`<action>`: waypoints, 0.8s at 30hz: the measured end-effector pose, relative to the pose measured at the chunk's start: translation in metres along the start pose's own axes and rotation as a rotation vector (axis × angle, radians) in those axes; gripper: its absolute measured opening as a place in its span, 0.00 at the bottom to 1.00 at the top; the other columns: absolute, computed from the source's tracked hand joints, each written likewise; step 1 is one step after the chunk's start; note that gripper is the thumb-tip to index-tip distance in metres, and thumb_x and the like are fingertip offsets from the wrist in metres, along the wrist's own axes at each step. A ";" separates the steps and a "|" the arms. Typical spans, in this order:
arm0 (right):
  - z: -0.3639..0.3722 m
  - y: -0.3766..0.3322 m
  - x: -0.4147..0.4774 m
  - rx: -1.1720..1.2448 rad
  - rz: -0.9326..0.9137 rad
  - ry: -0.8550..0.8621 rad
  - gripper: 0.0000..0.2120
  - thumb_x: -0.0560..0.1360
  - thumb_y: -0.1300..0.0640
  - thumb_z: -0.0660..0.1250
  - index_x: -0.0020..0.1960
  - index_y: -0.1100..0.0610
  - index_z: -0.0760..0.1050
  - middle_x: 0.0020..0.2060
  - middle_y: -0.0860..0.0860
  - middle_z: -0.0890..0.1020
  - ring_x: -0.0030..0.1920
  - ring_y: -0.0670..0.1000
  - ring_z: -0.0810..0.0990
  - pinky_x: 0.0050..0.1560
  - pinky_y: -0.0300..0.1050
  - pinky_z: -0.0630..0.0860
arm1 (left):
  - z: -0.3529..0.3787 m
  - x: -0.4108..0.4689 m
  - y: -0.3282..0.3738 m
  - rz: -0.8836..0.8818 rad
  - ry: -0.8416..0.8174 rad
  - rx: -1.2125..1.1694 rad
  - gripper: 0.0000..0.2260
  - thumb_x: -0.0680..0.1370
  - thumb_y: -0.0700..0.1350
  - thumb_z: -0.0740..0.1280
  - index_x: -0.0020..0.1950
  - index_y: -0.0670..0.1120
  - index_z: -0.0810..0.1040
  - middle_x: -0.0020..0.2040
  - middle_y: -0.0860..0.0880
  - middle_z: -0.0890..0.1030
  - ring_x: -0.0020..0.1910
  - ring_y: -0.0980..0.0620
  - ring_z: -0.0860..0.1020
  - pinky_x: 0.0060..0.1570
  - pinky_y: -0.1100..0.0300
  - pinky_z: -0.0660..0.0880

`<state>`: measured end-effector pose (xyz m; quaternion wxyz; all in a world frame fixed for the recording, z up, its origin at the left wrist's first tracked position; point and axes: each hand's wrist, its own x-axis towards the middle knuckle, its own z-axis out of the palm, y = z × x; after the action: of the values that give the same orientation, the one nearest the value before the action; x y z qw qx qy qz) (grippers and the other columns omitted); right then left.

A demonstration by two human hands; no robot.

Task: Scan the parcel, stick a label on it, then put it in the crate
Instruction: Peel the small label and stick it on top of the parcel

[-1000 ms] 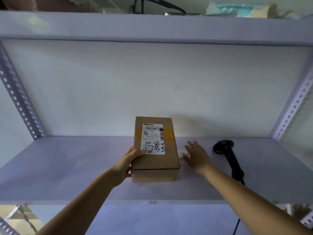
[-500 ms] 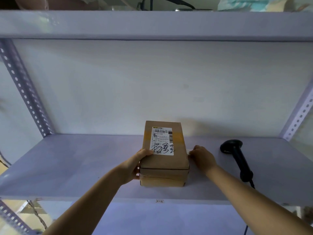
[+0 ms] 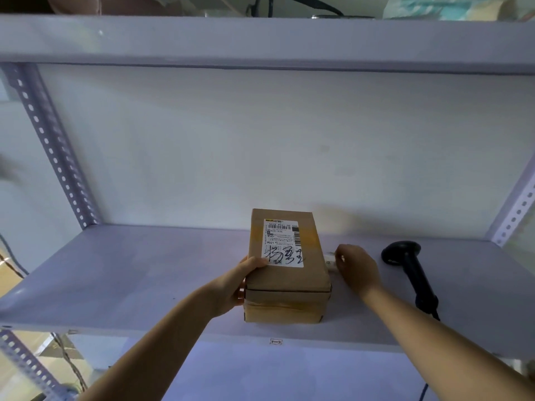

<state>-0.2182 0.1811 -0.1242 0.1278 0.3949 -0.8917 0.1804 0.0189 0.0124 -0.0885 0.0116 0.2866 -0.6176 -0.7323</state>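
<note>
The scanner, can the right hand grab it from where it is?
Probably yes. The scanner lies flat on the shelf just beside the right hand, with bare shelf between them. But the fingers are pinching a small white slip by the parcel, so they're busy.

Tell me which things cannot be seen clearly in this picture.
- Small white slip, head view: mostly covered by the right hand and the parcel.
- Shipping label: print too small to read.
- Scanner cable: cut off by the bottom edge.
- Crate: not in view.
- Top-shelf items: cropped by the upper edge.
</note>
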 end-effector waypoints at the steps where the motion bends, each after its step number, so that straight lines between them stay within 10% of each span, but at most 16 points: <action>1: -0.007 -0.002 0.001 0.078 0.026 0.067 0.10 0.78 0.62 0.59 0.39 0.61 0.73 0.37 0.55 0.79 0.40 0.57 0.76 0.33 0.48 0.68 | 0.001 -0.001 0.001 -0.006 0.002 -0.003 0.25 0.69 0.60 0.68 0.63 0.52 0.76 0.60 0.42 0.78 0.53 0.45 0.77 0.51 0.54 0.79; 9: -0.084 -0.064 0.024 0.408 -0.062 0.484 0.03 0.75 0.62 0.68 0.46 0.60 0.80 0.41 0.53 0.82 0.39 0.53 0.77 0.36 0.40 0.66 | 0.008 -0.002 0.004 -0.020 0.074 -0.037 0.12 0.76 0.54 0.66 0.55 0.49 0.77 0.50 0.47 0.79 0.48 0.50 0.77 0.47 0.60 0.75; 16: -0.085 -0.111 0.003 0.383 -0.339 0.421 0.03 0.71 0.63 0.73 0.44 0.58 0.84 0.37 0.52 0.83 0.40 0.54 0.79 0.41 0.45 0.75 | 0.018 0.000 0.016 0.014 0.139 -0.012 0.09 0.77 0.53 0.64 0.50 0.49 0.78 0.46 0.49 0.81 0.44 0.53 0.78 0.39 0.62 0.73; 19: -0.075 -0.117 -0.005 0.379 -0.351 0.391 0.05 0.70 0.65 0.74 0.45 0.59 0.85 0.36 0.53 0.83 0.40 0.56 0.80 0.42 0.47 0.76 | 0.017 -0.002 0.016 0.050 0.153 0.030 0.19 0.74 0.55 0.67 0.60 0.45 0.76 0.56 0.45 0.80 0.53 0.49 0.78 0.52 0.56 0.76; 21: -0.074 -0.120 -0.008 0.355 -0.362 0.415 0.05 0.69 0.65 0.75 0.44 0.59 0.85 0.35 0.53 0.83 0.39 0.56 0.80 0.41 0.48 0.77 | 0.017 -0.004 0.015 0.123 0.263 0.075 0.29 0.72 0.55 0.70 0.69 0.43 0.70 0.65 0.44 0.75 0.64 0.45 0.74 0.65 0.50 0.71; 24: -0.074 -0.122 -0.012 0.279 -0.442 0.531 0.05 0.66 0.65 0.77 0.40 0.58 0.84 0.32 0.51 0.81 0.36 0.55 0.79 0.42 0.45 0.70 | 0.024 -0.021 0.022 0.475 0.602 0.201 0.16 0.75 0.47 0.69 0.62 0.48 0.76 0.60 0.50 0.77 0.58 0.50 0.75 0.52 0.61 0.74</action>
<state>-0.1123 0.1439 -0.0350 0.3353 0.5309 -0.6876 0.3645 0.0183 0.0367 -0.0580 0.3333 0.3372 -0.7043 -0.5283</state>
